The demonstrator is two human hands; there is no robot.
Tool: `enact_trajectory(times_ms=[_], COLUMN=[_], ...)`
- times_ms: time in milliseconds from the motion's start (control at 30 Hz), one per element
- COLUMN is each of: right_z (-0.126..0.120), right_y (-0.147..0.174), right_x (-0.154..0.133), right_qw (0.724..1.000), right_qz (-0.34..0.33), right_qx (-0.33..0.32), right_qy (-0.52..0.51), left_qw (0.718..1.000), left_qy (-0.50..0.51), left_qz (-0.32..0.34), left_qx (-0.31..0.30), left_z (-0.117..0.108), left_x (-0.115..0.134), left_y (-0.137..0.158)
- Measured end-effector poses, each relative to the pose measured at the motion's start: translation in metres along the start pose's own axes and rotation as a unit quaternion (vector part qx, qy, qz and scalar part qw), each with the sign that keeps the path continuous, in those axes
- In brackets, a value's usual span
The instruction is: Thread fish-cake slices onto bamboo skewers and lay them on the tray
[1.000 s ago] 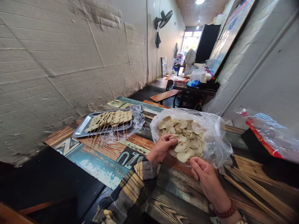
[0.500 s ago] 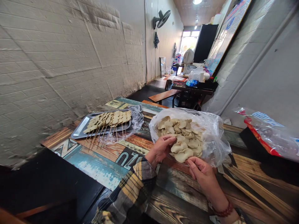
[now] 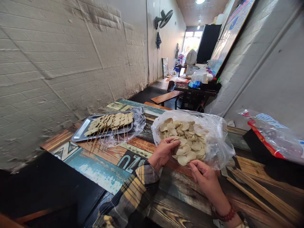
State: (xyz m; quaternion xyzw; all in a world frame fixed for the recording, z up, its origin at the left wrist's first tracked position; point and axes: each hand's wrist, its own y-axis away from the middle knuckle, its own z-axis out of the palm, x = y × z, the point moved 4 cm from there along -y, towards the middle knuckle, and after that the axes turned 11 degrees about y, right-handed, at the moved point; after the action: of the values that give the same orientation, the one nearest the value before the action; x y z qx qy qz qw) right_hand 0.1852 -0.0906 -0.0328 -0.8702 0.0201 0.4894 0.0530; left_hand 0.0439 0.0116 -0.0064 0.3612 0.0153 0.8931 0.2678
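A clear plastic bag (image 3: 218, 142) lies opened on the table, filled with thin, pale beige round slices (image 3: 190, 127). At the bag's near left edge, my left hand (image 3: 164, 151) is closed, thumb and fingers pinching a beige slice. My right hand (image 3: 206, 177) is closed in a pinch at the near edge of the front slices (image 3: 186, 158); what lies between its fingertips is too small to make out. To the left, a metal tray (image 3: 79, 134) carries rows of skewered slices (image 3: 111, 122), their wooden sticks (image 3: 104, 136) jutting over the near rim.
Bare bamboo sticks (image 3: 263, 193) lie at the right of the patchwork-patterned table (image 3: 95, 167). Beyond them is a black box (image 3: 261, 148) with red-edged clear packaging (image 3: 277, 136). Crumpled plastic (image 3: 139, 118) touches the tray's right end. A bench (image 3: 169, 96) stands behind the table.
My left fingers have shifted slightly over the slices at the bag's edge. My right hand stays almost in place; the tray and bag have not moved.
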Motion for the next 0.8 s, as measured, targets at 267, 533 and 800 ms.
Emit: enact_trajectory(times_ms=[267, 533, 800], right_z=[0.000, 0.000, -0.002], right_y=[0.000, 0.000, 0.001], right_x=[-0.003, -0.003, -0.010], right_qw=[1.000, 0.999, 0.999], right_qz=[-0.005, 0.017, 0.010], right_qx=[0.006, -0.005, -0.002], right_qy=[0.023, -0.033, -0.037], left_qw=[0.999, 0.999, 0.999], left_qy=[-0.038, -0.037, -0.015], left_qz=[0.024, 0.033, -0.003], left_qx=[0.015, -0.003, -0.035], left_z=[-0.003, -0.002, 0.000], left_x=[0.002, 0.005, -0.001], left_y=[0.001, 0.000, -0.001])
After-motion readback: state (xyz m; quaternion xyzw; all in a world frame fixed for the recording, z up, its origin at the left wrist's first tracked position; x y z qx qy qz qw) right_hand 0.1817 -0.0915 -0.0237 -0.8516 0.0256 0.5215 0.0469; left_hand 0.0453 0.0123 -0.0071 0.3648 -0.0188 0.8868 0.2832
